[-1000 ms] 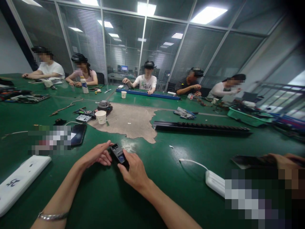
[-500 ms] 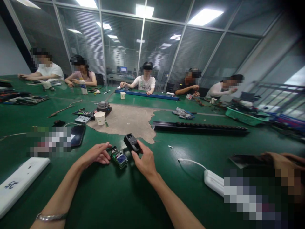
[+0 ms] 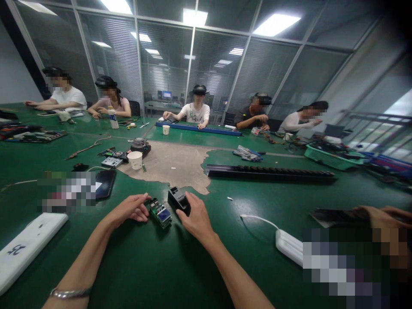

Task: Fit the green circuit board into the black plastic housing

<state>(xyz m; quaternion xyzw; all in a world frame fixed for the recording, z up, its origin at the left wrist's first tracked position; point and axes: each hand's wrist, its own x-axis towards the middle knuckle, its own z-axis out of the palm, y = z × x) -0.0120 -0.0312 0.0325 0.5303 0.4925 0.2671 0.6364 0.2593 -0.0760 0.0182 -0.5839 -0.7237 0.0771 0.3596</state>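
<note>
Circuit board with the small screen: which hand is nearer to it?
The left hand: its fingers are right at the left edge of the circuit board, contact unclear. The right hand, gripping the black case, is slightly farther off to the right.

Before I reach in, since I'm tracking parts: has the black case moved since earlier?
Yes: the black case has shifted right and slightly farther away, judged against the paper cup.

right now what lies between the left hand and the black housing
The green circuit board lies between the left hand and the black housing; the head view shows it.
</note>
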